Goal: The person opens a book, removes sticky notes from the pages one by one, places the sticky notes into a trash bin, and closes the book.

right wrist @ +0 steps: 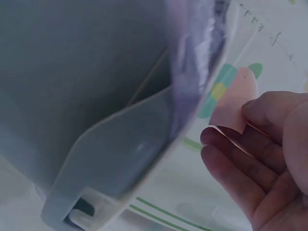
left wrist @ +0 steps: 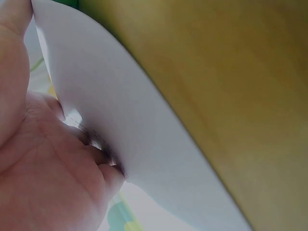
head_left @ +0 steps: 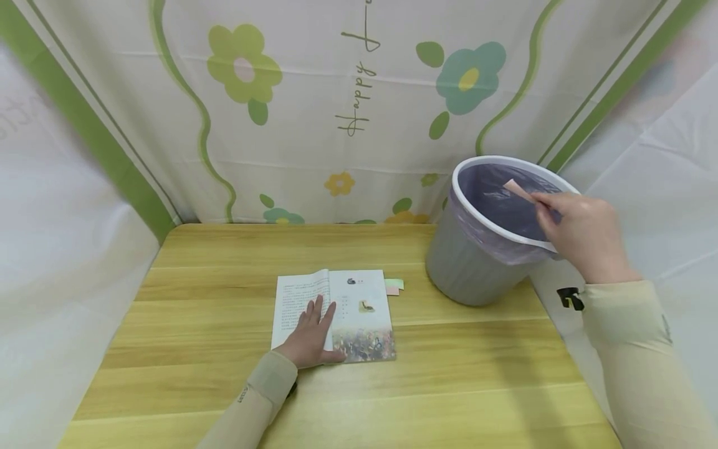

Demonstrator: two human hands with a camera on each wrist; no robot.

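An open book (head_left: 359,293) lies on the wooden table, text on its left page and pictures on its right page. My left hand (head_left: 310,333) rests on it near the spine, fingers spread; the left wrist view shows the palm (left wrist: 57,168) against the white page (left wrist: 130,106). Over the bin's mouth, my right hand (head_left: 583,231) pinches a small pink sticky note (head_left: 518,190) between thumb and fingers. In the right wrist view the note (right wrist: 236,101) stands out from the fingertips. Green and pink sticky tabs (head_left: 394,284) stick out past the book's right edge.
A grey trash bin (head_left: 477,262) with a white rim and a purple liner (head_left: 488,187) stands at the table's back right corner. Behind the wooden table (head_left: 219,312) hangs a flower-patterned curtain (head_left: 314,125), with white fabric on both sides.
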